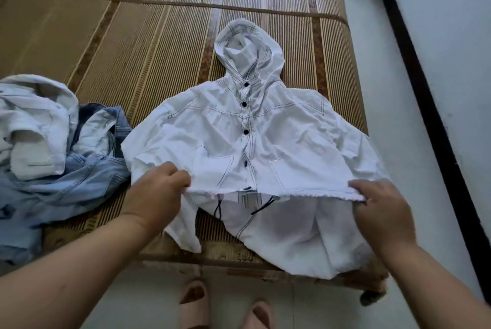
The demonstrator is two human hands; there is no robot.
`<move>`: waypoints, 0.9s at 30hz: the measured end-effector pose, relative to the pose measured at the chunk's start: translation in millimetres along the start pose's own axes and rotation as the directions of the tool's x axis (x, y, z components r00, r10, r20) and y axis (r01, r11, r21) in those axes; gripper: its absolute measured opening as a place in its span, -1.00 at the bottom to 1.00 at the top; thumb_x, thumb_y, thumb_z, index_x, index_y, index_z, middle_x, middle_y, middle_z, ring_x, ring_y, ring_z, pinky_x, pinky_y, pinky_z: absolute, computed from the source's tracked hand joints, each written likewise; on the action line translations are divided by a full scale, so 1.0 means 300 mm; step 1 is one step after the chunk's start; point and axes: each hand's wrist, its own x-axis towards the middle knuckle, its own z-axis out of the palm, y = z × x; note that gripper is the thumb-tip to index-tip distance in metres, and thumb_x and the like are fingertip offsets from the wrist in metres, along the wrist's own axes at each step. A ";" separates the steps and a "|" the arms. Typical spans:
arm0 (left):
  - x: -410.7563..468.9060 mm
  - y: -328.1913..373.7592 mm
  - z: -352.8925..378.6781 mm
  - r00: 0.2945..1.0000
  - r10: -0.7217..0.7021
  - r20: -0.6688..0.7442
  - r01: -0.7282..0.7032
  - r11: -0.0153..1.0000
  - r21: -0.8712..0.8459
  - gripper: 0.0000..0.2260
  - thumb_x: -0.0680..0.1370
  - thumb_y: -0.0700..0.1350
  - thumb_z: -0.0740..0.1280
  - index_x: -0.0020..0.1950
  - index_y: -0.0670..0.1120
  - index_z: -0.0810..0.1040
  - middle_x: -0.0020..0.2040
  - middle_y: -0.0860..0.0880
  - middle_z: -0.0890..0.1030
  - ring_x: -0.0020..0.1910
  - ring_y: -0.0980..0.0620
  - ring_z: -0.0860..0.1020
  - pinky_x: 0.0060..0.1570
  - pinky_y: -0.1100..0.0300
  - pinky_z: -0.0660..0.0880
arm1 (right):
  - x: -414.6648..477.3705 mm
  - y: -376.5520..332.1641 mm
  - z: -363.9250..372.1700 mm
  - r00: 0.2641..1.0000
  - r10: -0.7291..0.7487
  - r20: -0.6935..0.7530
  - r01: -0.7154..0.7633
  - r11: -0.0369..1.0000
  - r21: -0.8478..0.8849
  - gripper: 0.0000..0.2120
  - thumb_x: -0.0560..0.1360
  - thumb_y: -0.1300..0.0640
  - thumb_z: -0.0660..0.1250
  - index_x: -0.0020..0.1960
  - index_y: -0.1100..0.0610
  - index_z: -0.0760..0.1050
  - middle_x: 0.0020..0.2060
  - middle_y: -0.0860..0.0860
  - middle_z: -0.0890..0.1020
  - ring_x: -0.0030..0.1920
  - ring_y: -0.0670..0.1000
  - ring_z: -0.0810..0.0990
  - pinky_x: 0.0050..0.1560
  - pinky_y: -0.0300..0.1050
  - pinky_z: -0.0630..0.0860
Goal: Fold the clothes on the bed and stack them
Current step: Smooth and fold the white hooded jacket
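A white hooded jacket (228, 129) with dark buttons and dark stitching lies front up on the bed's bamboo mat (148, 62), hood pointing away from me. My left hand (159, 190) pinches the hem at its left end and my right hand (382, 206) grips the hem at its right end, holding that edge lifted off the mat. Beneath the raised hem the back panel and black drawstrings hang over the bed's near edge. A loose heap of unfolded clothes, a white shirt (34, 126) on light-blue denim (79, 182), lies to the left.
The bed's front edge (212, 259) runs just below my hands. Two pink slippers (194, 304) stand on the pale floor in front of it. A white wall with a dark strip (425, 105) borders the bed on the right.
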 end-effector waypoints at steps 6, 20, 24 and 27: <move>0.072 -0.128 -0.192 0.913 -0.386 -0.129 0.388 0.922 -0.014 -0.82 0.45 -0.26 0.24 -0.10 -0.06 0.62 -0.14 -0.08 0.48 -0.15 -0.14 0.47 -0.24 0.05 0.38 | 0.117 -0.150 -0.298 0.974 -0.171 -0.147 0.176 0.984 0.020 -0.70 0.39 0.40 0.29 0.05 0.22 0.66 -0.14 0.23 0.57 -0.12 0.25 0.55 -0.13 -0.10 0.39; 0.234 -0.294 -1.022 0.854 -0.371 -0.364 0.364 0.927 -0.091 -0.79 0.37 -0.35 0.27 -0.17 -0.09 0.61 -0.12 -0.28 0.61 -0.13 -0.28 0.54 -0.22 0.05 0.41 | 0.258 -0.442 -0.917 0.925 -0.050 -0.376 0.104 0.986 0.127 -0.66 0.35 0.15 0.06 -0.31 0.32 0.53 -0.33 0.29 0.53 -0.22 0.25 0.44 -0.25 0.02 0.32; 0.290 -0.418 -1.144 0.828 -0.448 -0.338 0.402 0.894 -0.199 -0.85 0.42 -0.32 0.31 -0.22 -0.09 0.57 -0.13 -0.29 0.63 -0.14 -0.26 0.54 -0.23 0.09 0.35 | 0.337 -0.572 -1.022 0.947 0.190 -0.261 -0.134 0.967 0.217 -0.53 0.57 -0.08 -0.02 -0.11 0.22 0.53 -0.05 0.29 0.58 -0.11 0.23 0.47 -0.12 -0.02 0.30; 0.336 -0.498 -1.243 0.824 -0.483 -0.296 0.437 0.874 -0.211 -0.89 0.46 -0.23 0.32 -0.25 -0.08 0.56 -0.09 -0.25 0.64 -0.09 -0.23 0.56 -0.24 0.11 0.32 | 0.405 -0.675 -1.091 0.929 0.323 -0.183 -0.248 0.907 0.342 -0.37 0.57 -0.25 -0.05 -0.07 0.28 0.49 -0.19 0.28 0.59 -0.25 0.20 0.53 -0.15 0.01 0.39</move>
